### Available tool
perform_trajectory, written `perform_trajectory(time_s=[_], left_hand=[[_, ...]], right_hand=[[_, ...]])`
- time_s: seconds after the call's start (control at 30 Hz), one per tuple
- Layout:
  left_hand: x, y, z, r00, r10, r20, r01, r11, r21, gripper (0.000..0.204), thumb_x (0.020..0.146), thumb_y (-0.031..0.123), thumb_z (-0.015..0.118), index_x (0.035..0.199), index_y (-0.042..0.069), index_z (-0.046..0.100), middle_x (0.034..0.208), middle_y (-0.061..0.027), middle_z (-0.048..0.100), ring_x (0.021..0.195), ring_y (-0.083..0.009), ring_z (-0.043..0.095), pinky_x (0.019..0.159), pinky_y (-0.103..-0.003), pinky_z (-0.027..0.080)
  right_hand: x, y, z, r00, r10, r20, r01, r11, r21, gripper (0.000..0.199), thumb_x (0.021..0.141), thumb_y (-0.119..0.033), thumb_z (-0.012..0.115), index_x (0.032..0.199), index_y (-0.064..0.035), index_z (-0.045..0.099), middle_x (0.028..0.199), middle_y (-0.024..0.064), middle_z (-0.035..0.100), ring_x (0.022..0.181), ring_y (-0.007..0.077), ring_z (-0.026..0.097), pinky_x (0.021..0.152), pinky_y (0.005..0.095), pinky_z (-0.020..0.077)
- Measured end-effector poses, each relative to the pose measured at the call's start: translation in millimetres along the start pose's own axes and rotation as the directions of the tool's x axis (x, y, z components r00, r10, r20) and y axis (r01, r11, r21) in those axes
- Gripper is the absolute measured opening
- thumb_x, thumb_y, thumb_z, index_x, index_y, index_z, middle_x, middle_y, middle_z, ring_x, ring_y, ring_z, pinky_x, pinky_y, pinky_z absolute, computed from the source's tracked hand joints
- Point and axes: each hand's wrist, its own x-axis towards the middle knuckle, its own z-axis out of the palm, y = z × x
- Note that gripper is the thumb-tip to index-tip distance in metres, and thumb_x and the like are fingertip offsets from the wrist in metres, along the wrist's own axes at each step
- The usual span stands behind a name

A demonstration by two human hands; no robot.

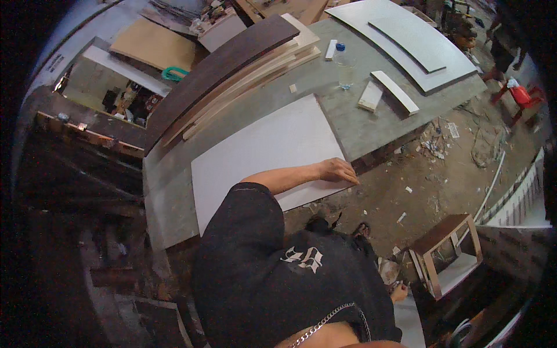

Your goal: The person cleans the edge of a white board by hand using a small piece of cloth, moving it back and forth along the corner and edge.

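A large white board (264,151) lies flat on the grey-green worktable, its near right corner reaching past the table edge. My left arm stretches across it, and my left hand (338,171) is closed at that corner, fingers pressed together over the edge. Low on the right, beside my black shirt, my right hand (399,292) is small in view with its fingers closed. Whatever it holds is too small to make out. Just below that hand, another white panel (409,322) shows in part, the rest hidden by my body.
A dark brown plank (232,69) lies with pale wood strips at the table's far left. White panels (400,40), short white strips (395,93) and a clear bottle (346,72) are farther right. A wooden box frame (449,255) and a red chair (519,95) stand on the littered floor.
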Motion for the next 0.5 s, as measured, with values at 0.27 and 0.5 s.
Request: perform_trajectory(time_s=[0.27,0.5], left_hand=[[-5,-7,1,0.995,0.093,0.046,-0.092,0.996,-0.009,0.026,0.083,0.009,0.058,0.107,0.011,0.065,0.108,-0.0050,0.065,0.098,-0.0210,0.065,0.076,-0.032,0.056],[14,-6,5,0.997,0.072,0.036,-0.072,0.997,-0.011,0.033,0.081,0.007,0.061,0.113,0.011,0.066,0.109,-0.0077,0.068,0.096,-0.0236,0.068,0.081,-0.035,0.058]], right_hand=[[28,-2,17,0.990,-0.064,-0.122,0.072,0.995,0.062,0.034,0.084,-0.032,0.072,0.088,0.0018,0.069,0.078,0.0139,0.069,0.068,0.0256,0.062,0.067,0.0375,0.0491],[48,-26,-23,0.977,0.150,-0.151,-0.152,0.988,-0.001,0.036,0.077,-0.043,0.074,0.081,-0.0072,0.071,0.081,0.0110,0.071,0.073,0.0296,0.066,0.069,0.0409,0.0508]])
